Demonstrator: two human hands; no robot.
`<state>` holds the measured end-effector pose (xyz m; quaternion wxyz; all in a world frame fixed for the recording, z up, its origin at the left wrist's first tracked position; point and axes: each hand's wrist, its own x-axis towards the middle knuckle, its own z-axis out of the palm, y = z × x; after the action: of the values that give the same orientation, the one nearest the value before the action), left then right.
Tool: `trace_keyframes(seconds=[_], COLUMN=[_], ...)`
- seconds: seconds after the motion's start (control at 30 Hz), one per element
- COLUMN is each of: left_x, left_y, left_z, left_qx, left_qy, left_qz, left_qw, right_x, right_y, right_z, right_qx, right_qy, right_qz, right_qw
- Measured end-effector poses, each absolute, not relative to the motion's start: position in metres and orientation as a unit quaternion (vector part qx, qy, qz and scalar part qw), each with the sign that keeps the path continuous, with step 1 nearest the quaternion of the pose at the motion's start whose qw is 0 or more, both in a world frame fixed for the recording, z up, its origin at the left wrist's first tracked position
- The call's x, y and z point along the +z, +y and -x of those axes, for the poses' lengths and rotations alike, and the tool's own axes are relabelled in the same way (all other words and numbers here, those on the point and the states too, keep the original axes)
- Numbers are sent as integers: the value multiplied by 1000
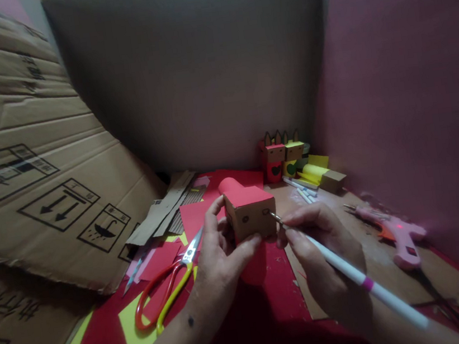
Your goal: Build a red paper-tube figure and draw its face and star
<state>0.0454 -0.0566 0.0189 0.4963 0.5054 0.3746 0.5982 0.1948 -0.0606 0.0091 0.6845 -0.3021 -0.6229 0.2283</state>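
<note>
My left hand (224, 257) is closed around a small cardboard box (253, 222) with red paper on its top, thumb along the lower front edge. Two small dark eye shapes are drawn on the box's front. My right hand (325, 255) pinches a white pen (348, 269) with a purple ring, and its tip meets the eye shape on the right. A red paper roll (229, 184) shows just behind the box; whether it is joined to the box I cannot tell. Scissors (176, 283) with red and yellow handles lie beside my left hand.
A pink glue gun (398, 231) with a lit red light lies on a cardboard sheet (397, 291) at right. Red and yellow box figures (273, 160) with pointed ears stand at the back, near capped markers (301, 188). A large carton (65, 182) leans in from the left.
</note>
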Motion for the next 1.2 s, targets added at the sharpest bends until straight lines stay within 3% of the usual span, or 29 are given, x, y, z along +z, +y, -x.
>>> trace_keyframes(seconds=[1.2], left_x=[20], left_y=[-56], left_z=[-45], left_qx=[597], left_qy=[378], left_qz=[-503], left_qw=[498], right_x=[10], right_y=[-62], right_z=[-192], right_qx=[226], right_qy=[-634], right_qz=[280], right_qw=[685])
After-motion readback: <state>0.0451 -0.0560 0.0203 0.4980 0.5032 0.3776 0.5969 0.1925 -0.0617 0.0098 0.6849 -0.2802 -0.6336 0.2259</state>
